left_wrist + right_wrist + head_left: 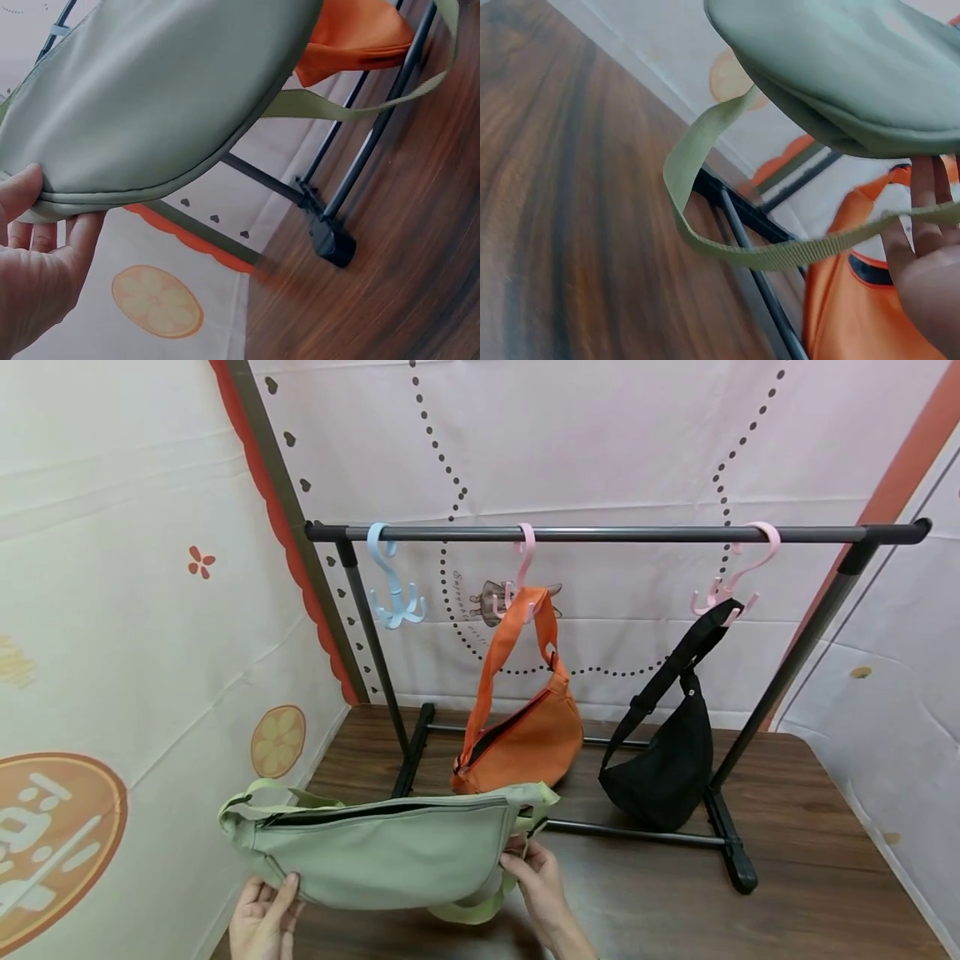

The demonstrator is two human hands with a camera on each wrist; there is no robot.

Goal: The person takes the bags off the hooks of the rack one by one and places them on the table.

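A pale green crossbody bag (390,856) is held up in front of the rack, its long zip partly open along the top. My left hand (266,918) pinches the bag's lower left edge, thumb in front and fingers behind, as the left wrist view also shows. At the bag's right end, my right hand (538,887) grips the edge near the strap. A loop of green strap (780,253) hangs below the bag and crosses the right hand's fingers in the right wrist view. That hand's thumb is hidden there.
A black rack (615,534) stands on the wooden table (832,827). From its bar hang a bare blue hook (397,585), a pink hook (527,556) with an orange bag (532,739), and another pink hook (761,556) with a black bag (667,777). Printed cloth surrounds the table.
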